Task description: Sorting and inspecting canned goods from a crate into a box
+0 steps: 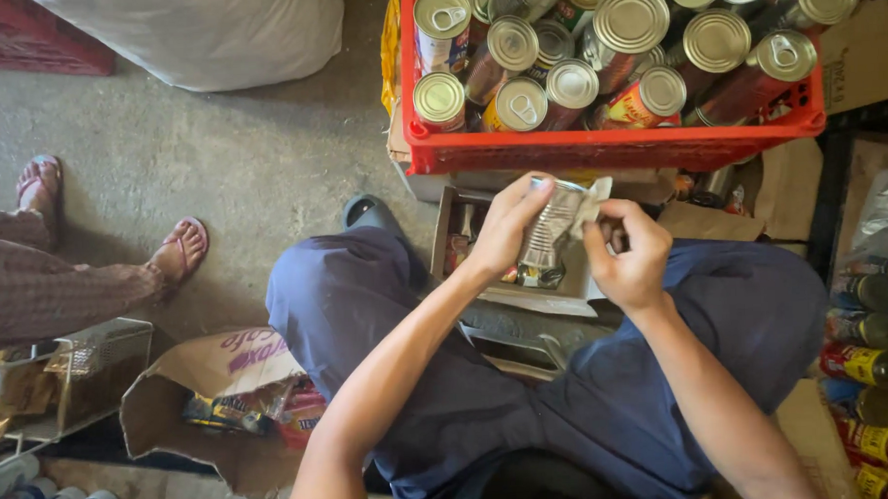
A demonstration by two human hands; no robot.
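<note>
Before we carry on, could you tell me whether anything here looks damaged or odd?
The tin can held in the left hand is bare metal, its paper label pinched by the right hand; cans in the red crate keep theirs.

I sit on a shop storeroom's concrete floor. A red crate of tins and cardboard boxes surround me.

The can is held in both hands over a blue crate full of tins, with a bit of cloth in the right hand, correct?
Not quite: the crate is red, not blue, as the head view shows. Both the left hand and right hand hold the can, cloth in the right.
</note>
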